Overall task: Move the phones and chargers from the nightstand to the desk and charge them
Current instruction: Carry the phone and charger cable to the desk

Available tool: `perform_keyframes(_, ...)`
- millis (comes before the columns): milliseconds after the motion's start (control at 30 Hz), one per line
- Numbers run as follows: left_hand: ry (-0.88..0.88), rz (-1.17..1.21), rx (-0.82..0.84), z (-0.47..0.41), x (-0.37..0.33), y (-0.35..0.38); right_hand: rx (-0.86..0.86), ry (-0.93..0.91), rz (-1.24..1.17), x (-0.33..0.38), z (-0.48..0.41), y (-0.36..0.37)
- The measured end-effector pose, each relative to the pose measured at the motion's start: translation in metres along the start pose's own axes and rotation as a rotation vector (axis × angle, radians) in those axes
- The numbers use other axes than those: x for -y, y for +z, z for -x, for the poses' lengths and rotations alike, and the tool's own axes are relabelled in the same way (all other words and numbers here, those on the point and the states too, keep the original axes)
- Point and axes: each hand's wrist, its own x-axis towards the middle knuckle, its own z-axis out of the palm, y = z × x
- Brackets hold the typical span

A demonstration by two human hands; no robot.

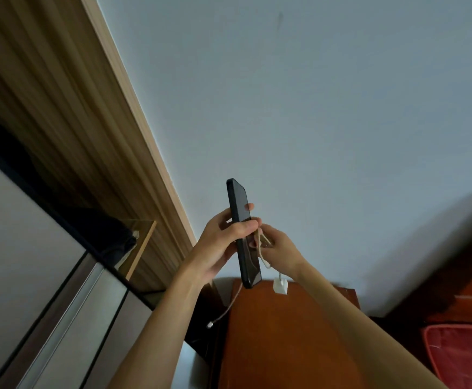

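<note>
A black phone (242, 228) stands almost upright in the air, seen edge-on, above the brown nightstand (279, 332). My left hand (220, 248) grips its middle from the left side. Just right of the phone, my right hand (278, 248) pinches a beige charger cable (264, 254). A white plug (280, 286) dangles from that cable below the hand. Another length of cable hangs off the nightstand's left edge and ends in a small connector (210, 324).
A plain pale wall (313, 108) fills the background. A tall wooden wardrobe (60, 108) with mirrored sliding doors (46, 290) stands on the left. A bed with a red quilt (459, 352) and a white cable on it lies at the lower right.
</note>
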Motion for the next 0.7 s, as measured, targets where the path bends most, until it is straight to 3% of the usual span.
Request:
perform_keyframes(367, 0.001, 0.043, -0.238, -0.007, 0.003, -0.025, 0.024, 0.001, -0.140, -0.003, -0.034, -0.002)
perform_keyframes(700, -0.018, -0.015, -0.544, 0.076, 0.006, -0.032, 0.168, -0.156, -0.193, 0.047, 0.001, 0.024)
